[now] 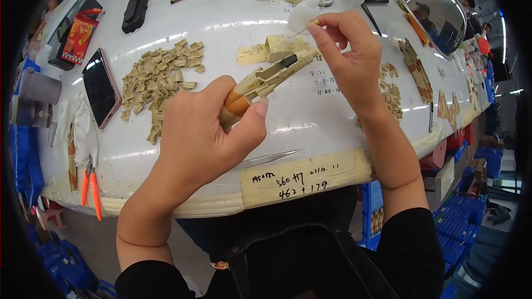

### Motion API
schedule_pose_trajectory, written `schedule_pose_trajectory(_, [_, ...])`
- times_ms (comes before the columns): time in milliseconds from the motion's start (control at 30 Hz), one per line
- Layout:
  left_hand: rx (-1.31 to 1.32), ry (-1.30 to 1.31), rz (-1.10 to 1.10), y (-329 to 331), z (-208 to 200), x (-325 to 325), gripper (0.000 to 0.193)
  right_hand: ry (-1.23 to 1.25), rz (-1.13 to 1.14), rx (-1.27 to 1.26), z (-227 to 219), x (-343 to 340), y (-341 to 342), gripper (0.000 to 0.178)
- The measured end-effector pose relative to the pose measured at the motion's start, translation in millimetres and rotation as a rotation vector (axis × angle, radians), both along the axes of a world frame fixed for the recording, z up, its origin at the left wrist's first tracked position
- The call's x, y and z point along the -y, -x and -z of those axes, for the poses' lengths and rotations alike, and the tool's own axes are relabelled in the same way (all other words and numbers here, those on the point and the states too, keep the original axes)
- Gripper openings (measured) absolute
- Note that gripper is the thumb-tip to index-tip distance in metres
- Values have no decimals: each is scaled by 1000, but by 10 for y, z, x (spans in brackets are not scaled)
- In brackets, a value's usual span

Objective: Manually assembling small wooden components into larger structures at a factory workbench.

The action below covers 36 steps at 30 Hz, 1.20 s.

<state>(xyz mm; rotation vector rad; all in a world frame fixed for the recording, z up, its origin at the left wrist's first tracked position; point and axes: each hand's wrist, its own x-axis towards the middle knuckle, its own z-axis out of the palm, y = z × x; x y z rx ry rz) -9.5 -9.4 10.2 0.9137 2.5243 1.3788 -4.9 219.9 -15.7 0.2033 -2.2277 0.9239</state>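
Left hand (202, 127) curled closed round the model (237, 104), whose tip points to 2 o'clock. Just beyond, the right hand (354, 55) pinches a thin rod (301, 32) between thumb and forefinger. From where I stand, a slip of that fine pinch could scratch the model; a slackened left grip could drop it onto the tweezers (271, 158) at 6 o'clock; a stray knuckle could scatter the pile (160, 72) at 9.

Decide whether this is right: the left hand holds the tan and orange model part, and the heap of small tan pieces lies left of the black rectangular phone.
Wrong side: the head view shows the heap of small tan pieces right of the black rectangular phone. The left hand does hold the tan and orange model part.
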Motion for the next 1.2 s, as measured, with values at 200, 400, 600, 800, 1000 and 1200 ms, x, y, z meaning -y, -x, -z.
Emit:
schedule_pose_trajectory(200, [-310,96,-80,-10,29,-1,28,-15,7,-118,-134,5,-47,6])
schedule_pose_trajectory(400, [-472,176,-91,-23,35,6,28,420,-388,-83,-452,210,-448,15])
schedule_pose_trajectory(600, [-516,192,-112,-31,32,2,28,277,-460,32,-381,332,-505,16])
schedule_pose_trajectory(800, [-516,215,-111,-38,47,-10,29,221,-412,50,-374,393,-547,16])
schedule_pose_trajectory(1000, [-514,213,-117,-35,59,-17,30,169,-377,70,-364,423,-534,15])
schedule_pose_trajectory(1200, [-497,225,-109,-44,45,-15,30,155,-366,5,-338,439,-513,16])
